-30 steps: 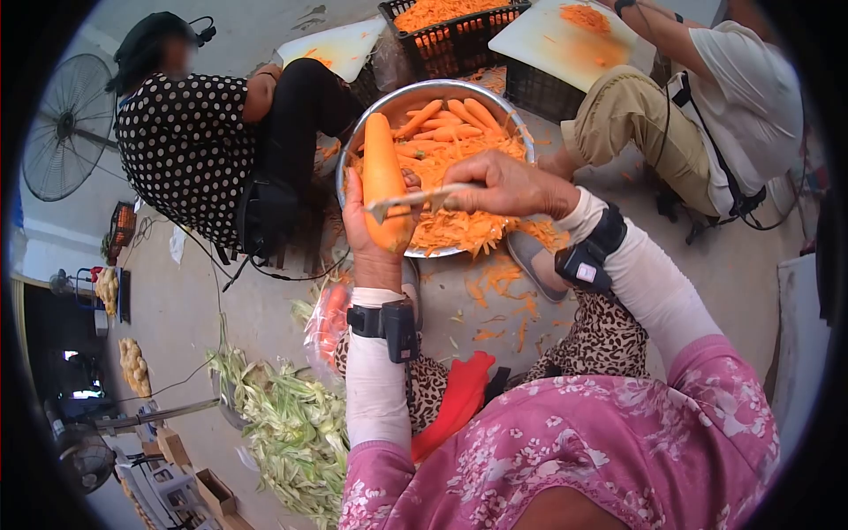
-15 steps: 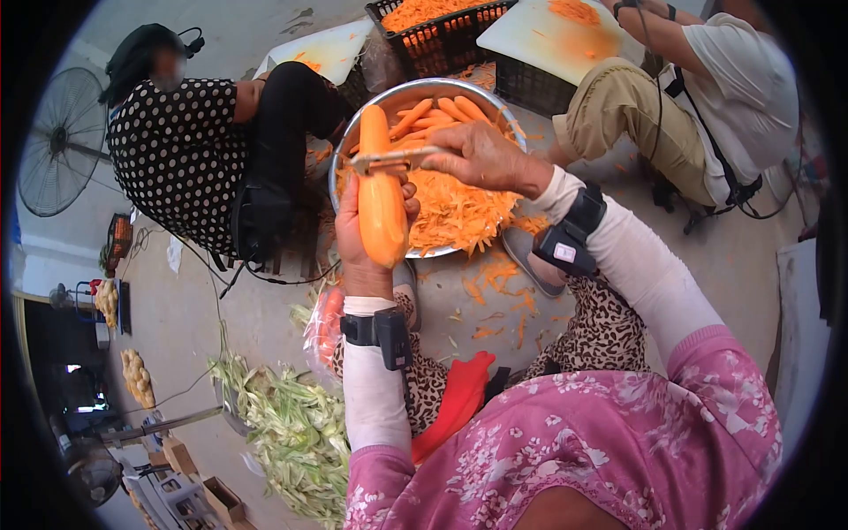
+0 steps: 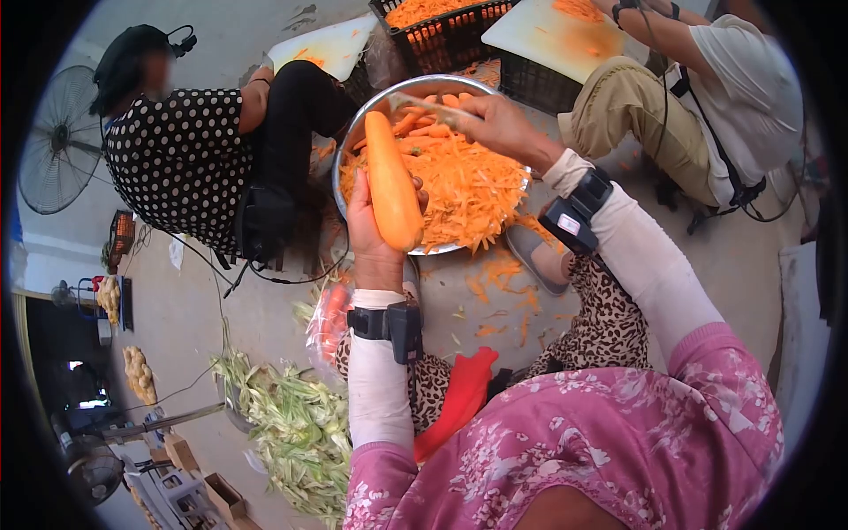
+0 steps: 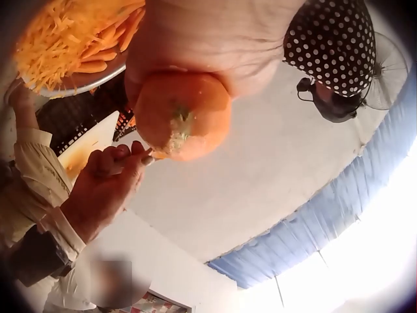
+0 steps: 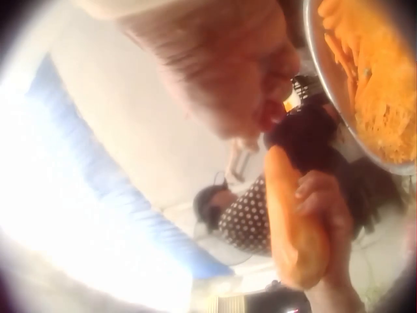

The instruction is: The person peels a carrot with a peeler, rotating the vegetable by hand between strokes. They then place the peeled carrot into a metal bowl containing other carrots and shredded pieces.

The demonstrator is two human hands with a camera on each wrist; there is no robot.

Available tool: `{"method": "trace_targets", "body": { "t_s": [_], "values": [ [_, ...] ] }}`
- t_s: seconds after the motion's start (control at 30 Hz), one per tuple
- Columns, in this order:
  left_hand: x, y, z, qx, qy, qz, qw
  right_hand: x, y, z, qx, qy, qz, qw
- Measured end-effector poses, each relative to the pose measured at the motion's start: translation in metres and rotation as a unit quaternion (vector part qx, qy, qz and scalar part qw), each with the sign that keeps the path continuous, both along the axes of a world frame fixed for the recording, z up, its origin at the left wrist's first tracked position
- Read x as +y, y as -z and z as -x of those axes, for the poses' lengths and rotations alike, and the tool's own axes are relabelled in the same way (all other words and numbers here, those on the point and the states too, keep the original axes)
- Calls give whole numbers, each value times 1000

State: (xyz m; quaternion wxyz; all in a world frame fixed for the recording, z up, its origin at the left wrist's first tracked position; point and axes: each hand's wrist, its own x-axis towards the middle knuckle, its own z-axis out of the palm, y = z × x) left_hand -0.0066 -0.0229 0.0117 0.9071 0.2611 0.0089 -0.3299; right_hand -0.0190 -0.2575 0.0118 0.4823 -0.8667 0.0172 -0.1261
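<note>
My left hand [image 3: 369,240] grips a thick orange carrot [image 3: 393,185] from below, its narrower end pointing away and the blunt end toward me. In the left wrist view that blunt end [image 4: 186,120] shows a greenish stem scar. My right hand [image 3: 502,128] grips a peeler [image 3: 428,108], held beyond the carrot's far end and apart from it in the head view. Beneath both hands stands a round metal basin [image 3: 337,166]. Orange peelings [image 3: 473,203] fill its near part, and several slimmer carrots [image 3: 428,132] lie toward the back.
A person in a polka-dot top [image 3: 177,159] sits at left, another in beige trousers [image 3: 614,106] at right. White cutting boards [image 3: 521,31] and a black crate [image 3: 442,42] stand behind the basin. Peelings [image 3: 499,274] litter the floor; corn husks [image 3: 291,433] lie at lower left.
The peeler crossed the carrot's near part, then slid away along it, and is now lifted past the far end. The left hand keeps its grip, the carrot tilting slightly.
</note>
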Motion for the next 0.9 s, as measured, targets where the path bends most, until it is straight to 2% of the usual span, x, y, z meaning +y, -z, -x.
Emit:
{"method": "trace_targets", "body": {
  "t_s": [0.07,0.13,0.2,0.33,0.37,0.47,0.6,0.7,0.73,0.8,0.83,0.87,0.9],
  "values": [
    [6,9,-6,0,4,9,1000,13,-17,20,1,-182,-121,976],
    [7,11,-9,-1,9,18,1000,26,-26,38,16,-195,-110,974],
    [7,10,-10,-4,-27,-15,1000,35,-25,49,-69,-282,-26,957],
    [9,12,-9,-43,26,41,998,42,-34,62,-28,-272,-26,962],
    [9,13,-9,-41,27,35,998,39,-35,61,-9,-285,17,958],
    [11,17,-12,-37,31,19,999,38,-38,63,-50,-287,8,956],
    [10,11,-7,-32,13,-14,999,31,-34,47,-27,-247,76,966],
    [1,2,6,-26,57,-7,998,17,-14,16,-153,-130,69,977],
    [1,2,7,-17,85,12,996,10,-10,7,-154,-130,69,977],
    [0,8,5,-7,95,22,995,-1,-8,-5,-90,-90,49,991],
    [-2,12,4,0,105,32,994,-5,-10,-6,-12,-57,72,996],
    [-4,16,2,8,114,44,992,-4,-10,-7,-13,-57,71,996],
    [-6,16,3,-11,111,13,994,-4,-3,-10,-8,-12,103,995]
  ]
}}
